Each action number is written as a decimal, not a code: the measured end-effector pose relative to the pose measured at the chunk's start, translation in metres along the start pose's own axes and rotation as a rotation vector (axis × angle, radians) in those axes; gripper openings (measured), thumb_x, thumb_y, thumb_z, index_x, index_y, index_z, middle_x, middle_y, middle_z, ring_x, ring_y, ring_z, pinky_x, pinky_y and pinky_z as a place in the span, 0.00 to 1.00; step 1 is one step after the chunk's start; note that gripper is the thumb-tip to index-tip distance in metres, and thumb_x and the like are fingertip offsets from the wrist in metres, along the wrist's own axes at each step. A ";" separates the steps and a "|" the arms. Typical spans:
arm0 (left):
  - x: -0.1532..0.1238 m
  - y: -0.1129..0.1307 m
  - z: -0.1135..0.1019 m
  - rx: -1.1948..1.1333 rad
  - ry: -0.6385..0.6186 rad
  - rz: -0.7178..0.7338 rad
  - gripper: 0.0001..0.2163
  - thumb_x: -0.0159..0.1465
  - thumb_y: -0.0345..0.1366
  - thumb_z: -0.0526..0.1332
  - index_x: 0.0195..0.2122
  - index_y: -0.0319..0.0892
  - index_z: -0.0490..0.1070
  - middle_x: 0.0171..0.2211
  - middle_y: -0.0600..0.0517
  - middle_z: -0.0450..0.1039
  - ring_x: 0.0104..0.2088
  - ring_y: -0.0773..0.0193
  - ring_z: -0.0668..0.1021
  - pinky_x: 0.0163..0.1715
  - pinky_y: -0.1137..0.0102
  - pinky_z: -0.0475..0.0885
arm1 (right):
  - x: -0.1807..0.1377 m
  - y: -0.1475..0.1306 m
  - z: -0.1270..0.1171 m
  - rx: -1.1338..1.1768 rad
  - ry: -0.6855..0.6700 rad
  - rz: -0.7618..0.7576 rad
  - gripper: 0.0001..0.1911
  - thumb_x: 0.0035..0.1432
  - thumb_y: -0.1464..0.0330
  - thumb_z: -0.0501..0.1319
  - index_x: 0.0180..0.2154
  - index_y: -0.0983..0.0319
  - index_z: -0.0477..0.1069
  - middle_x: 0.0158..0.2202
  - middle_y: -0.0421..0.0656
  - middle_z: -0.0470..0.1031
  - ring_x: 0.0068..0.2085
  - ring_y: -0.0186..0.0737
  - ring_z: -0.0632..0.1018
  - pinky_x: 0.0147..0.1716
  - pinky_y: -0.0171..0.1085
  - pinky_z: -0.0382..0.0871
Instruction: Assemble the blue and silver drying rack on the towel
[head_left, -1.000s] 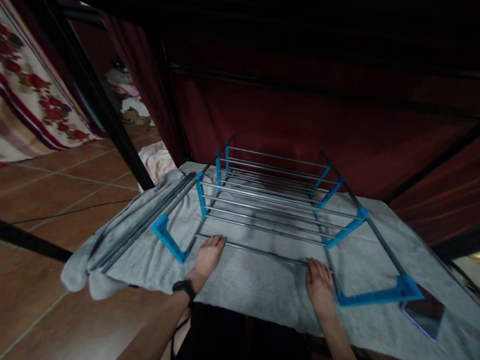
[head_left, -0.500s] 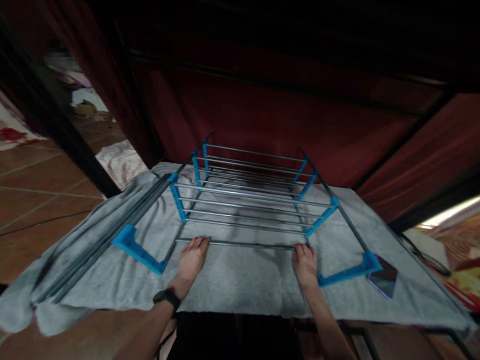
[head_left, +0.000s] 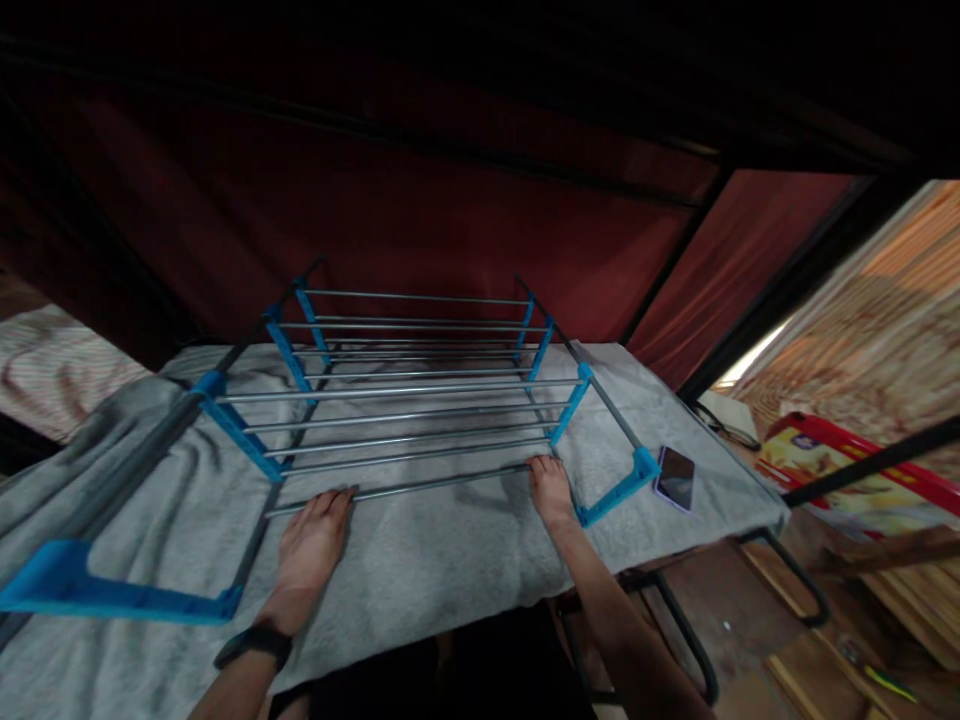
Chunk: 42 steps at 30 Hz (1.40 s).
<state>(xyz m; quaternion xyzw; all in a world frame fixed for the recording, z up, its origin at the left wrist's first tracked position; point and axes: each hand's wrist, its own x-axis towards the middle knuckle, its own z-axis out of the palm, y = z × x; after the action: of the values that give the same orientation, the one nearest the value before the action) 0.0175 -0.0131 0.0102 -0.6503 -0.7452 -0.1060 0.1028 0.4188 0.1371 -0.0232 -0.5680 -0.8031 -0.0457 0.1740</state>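
Note:
A rack of grey metal rods and blue plastic brackets, looking like a shoe rack, lies on the grey cloth. My left hand (head_left: 315,540), with a dark watch (head_left: 253,647) on its wrist, is closed over the left end of the nearest metal rod (head_left: 442,483). On the same rod's right end, my right hand (head_left: 551,488) is closed, its fingertips partly hidden. That rod spans the two side tubes, low near the cloth. Closest to my right hand is a blue bracket (head_left: 619,490); another blue bracket (head_left: 135,595) juts out at the near left.
Beside the right bracket, a phone (head_left: 676,478) rests on the grey cloth (head_left: 420,560). Dark red curtains (head_left: 420,220) hang behind the rack. A red and yellow package (head_left: 847,470) and metal tube legs (head_left: 682,630) are on the right.
My view has swung to the right, so the rack appears further left and more of the right side shows. Both hands stay on the near rod.

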 end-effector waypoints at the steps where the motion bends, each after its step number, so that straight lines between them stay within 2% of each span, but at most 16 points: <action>1: 0.001 0.000 0.000 0.004 0.003 0.003 0.20 0.71 0.35 0.45 0.56 0.39 0.72 0.49 0.43 0.77 0.50 0.52 0.76 0.52 0.60 0.68 | 0.001 0.000 0.000 0.009 -0.005 0.005 0.23 0.56 0.76 0.55 0.53 0.59 0.71 0.43 0.50 0.78 0.48 0.50 0.73 0.56 0.47 0.61; 9: -0.006 -0.007 0.010 -0.021 0.037 0.028 0.20 0.69 0.34 0.46 0.54 0.39 0.73 0.48 0.43 0.78 0.49 0.52 0.77 0.50 0.59 0.70 | -0.007 0.000 0.002 0.226 0.024 -0.009 0.19 0.57 0.74 0.54 0.49 0.58 0.73 0.45 0.47 0.77 0.51 0.52 0.72 0.58 0.51 0.62; 13: -0.011 -0.006 0.008 -0.042 0.027 0.002 0.19 0.69 0.34 0.47 0.53 0.40 0.74 0.49 0.42 0.78 0.49 0.51 0.77 0.50 0.58 0.71 | -0.013 0.002 0.007 0.214 0.037 -0.042 0.19 0.59 0.74 0.54 0.50 0.59 0.72 0.46 0.48 0.77 0.51 0.50 0.73 0.59 0.52 0.61; 17: -0.017 0.002 -0.001 -0.007 -0.024 -0.021 0.19 0.67 0.30 0.49 0.54 0.41 0.73 0.50 0.42 0.77 0.51 0.52 0.77 0.52 0.58 0.70 | -0.024 0.006 0.013 0.137 0.076 -0.092 0.21 0.61 0.78 0.50 0.52 0.62 0.71 0.49 0.51 0.77 0.53 0.47 0.73 0.60 0.49 0.61; 22: -0.027 0.009 -0.009 0.013 -0.071 -0.045 0.19 0.67 0.27 0.50 0.55 0.41 0.72 0.51 0.42 0.76 0.52 0.54 0.76 0.53 0.60 0.70 | -0.037 0.013 0.018 0.085 0.080 -0.140 0.21 0.64 0.76 0.48 0.52 0.61 0.71 0.49 0.51 0.78 0.53 0.48 0.74 0.59 0.49 0.60; 28: -0.036 0.013 -0.012 0.005 -0.065 -0.062 0.18 0.67 0.26 0.51 0.55 0.41 0.72 0.51 0.42 0.76 0.52 0.55 0.75 0.53 0.60 0.69 | -0.046 0.017 0.015 0.074 0.095 -0.203 0.20 0.64 0.75 0.49 0.54 0.60 0.69 0.52 0.49 0.77 0.53 0.47 0.76 0.59 0.50 0.59; 31: -0.037 0.016 -0.014 0.003 -0.049 -0.068 0.17 0.67 0.27 0.50 0.53 0.40 0.72 0.50 0.42 0.76 0.51 0.54 0.76 0.52 0.60 0.69 | -0.047 0.018 0.012 0.095 0.100 -0.216 0.19 0.64 0.75 0.49 0.53 0.60 0.69 0.50 0.48 0.78 0.52 0.46 0.76 0.61 0.50 0.58; 34: -0.039 0.018 -0.019 0.007 -0.031 -0.072 0.14 0.68 0.29 0.50 0.49 0.41 0.73 0.45 0.42 0.78 0.48 0.53 0.76 0.53 0.56 0.68 | -0.046 0.015 0.006 0.142 0.121 -0.173 0.15 0.64 0.74 0.50 0.48 0.59 0.70 0.47 0.48 0.78 0.51 0.47 0.75 0.62 0.51 0.57; 38: -0.047 0.013 -0.023 -0.022 -0.005 -0.042 0.11 0.67 0.30 0.50 0.43 0.41 0.72 0.38 0.43 0.78 0.43 0.53 0.77 0.52 0.55 0.68 | -0.045 0.007 -0.010 0.225 0.215 -0.065 0.11 0.64 0.69 0.52 0.45 0.59 0.70 0.55 0.51 0.72 0.59 0.50 0.69 0.64 0.56 0.54; 40: -0.052 0.005 -0.019 -0.083 0.016 0.016 0.12 0.69 0.34 0.50 0.43 0.41 0.72 0.38 0.44 0.78 0.42 0.54 0.78 0.48 0.59 0.70 | -0.044 0.001 -0.018 0.307 0.288 0.029 0.14 0.65 0.65 0.53 0.49 0.60 0.69 0.60 0.53 0.66 0.63 0.52 0.65 0.64 0.56 0.55; 42: -0.056 -0.004 -0.012 -0.160 0.061 0.063 0.13 0.70 0.38 0.49 0.44 0.42 0.72 0.39 0.45 0.78 0.42 0.55 0.78 0.46 0.60 0.71 | -0.044 -0.004 -0.022 0.417 0.354 0.154 0.21 0.66 0.62 0.53 0.57 0.62 0.65 0.65 0.56 0.59 0.67 0.54 0.60 0.64 0.56 0.57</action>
<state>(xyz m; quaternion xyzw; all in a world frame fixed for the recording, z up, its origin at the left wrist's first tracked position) 0.0209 -0.0706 0.0054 -0.6760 -0.7100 -0.1816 0.0766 0.4326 0.0902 -0.0164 -0.5625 -0.7067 0.0354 0.4276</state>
